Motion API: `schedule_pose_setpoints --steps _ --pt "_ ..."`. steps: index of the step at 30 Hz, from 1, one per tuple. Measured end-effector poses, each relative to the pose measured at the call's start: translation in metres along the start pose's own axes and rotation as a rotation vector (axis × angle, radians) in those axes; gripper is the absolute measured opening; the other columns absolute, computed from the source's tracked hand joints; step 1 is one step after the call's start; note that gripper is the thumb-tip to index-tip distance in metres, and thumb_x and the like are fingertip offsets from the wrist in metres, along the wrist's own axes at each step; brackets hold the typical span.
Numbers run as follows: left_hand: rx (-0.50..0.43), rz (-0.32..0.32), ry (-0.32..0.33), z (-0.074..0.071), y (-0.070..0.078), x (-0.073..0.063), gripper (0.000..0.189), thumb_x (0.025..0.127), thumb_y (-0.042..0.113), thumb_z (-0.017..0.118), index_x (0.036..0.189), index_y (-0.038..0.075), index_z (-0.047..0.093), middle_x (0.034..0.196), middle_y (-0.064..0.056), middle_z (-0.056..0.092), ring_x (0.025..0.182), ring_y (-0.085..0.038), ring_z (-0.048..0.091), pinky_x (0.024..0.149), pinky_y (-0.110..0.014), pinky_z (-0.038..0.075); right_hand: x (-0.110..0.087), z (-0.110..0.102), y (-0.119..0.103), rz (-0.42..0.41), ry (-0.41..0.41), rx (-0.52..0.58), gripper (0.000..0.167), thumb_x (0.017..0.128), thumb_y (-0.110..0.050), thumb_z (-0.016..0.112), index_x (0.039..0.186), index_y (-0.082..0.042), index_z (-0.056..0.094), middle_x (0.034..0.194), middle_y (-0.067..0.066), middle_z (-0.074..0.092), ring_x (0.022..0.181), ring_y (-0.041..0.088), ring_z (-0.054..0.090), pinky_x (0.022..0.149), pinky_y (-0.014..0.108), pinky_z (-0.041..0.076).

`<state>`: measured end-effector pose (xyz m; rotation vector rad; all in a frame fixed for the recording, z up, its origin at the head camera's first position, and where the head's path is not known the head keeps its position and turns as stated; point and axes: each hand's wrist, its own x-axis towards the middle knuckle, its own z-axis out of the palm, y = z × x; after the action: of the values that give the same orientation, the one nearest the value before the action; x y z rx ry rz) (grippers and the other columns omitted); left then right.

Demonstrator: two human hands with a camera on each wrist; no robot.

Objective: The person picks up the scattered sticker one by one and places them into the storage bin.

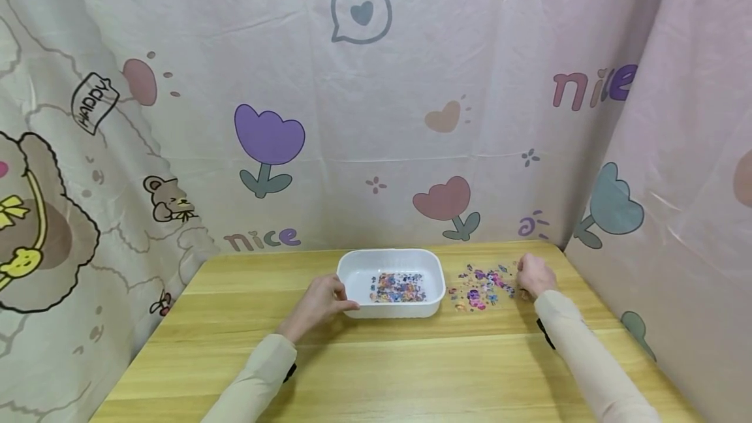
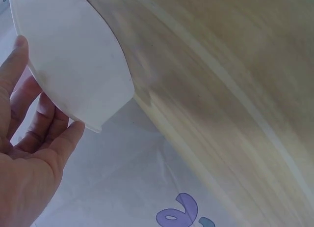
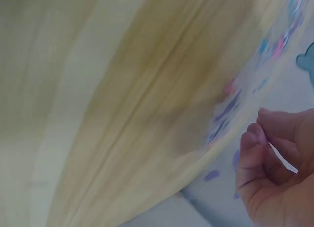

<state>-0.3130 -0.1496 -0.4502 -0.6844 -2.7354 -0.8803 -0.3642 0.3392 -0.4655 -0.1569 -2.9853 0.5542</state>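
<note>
A white plastic basin (image 1: 390, 310) stands near the back of the table, with small colourful flower-patterned pieces (image 1: 399, 287) lying inside. My left hand (image 1: 322, 302) grips its rim at the front left corner, with the thumb along the front edge; in the left wrist view the fingers curl over the basin's rim (image 2: 78, 65). Right of the basin lies a spread of clear flower stickers (image 1: 484, 286) in pink, purple and blue. At its right edge is my right hand (image 1: 536, 276), thumb and forefinger brought together; I cannot tell what is between them.
The light wooden table (image 1: 376, 371) ends just behind the basin. A printed cloth (image 1: 352, 96) hangs behind it and along both sides. Dark bands show under both wrists.
</note>
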Motion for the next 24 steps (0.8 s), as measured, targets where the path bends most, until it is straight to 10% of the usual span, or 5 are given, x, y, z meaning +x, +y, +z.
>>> schedule_pose_setpoints --steps 24 --pt "0.018 -0.021 -0.045 -0.005 0.004 0.003 0.030 0.071 0.027 0.087 0.060 0.014 0.062 0.074 0.003 0.056 0.068 -0.011 0.047 0.062 -0.023 0.041 -0.007 -0.009 0.031 0.128 -0.070 -0.056 0.031 0.093 -0.027 0.064 0.079 -0.002 0.054 0.076 0.015 0.055 0.068 0.026 0.051 0.056 0.035 0.041"
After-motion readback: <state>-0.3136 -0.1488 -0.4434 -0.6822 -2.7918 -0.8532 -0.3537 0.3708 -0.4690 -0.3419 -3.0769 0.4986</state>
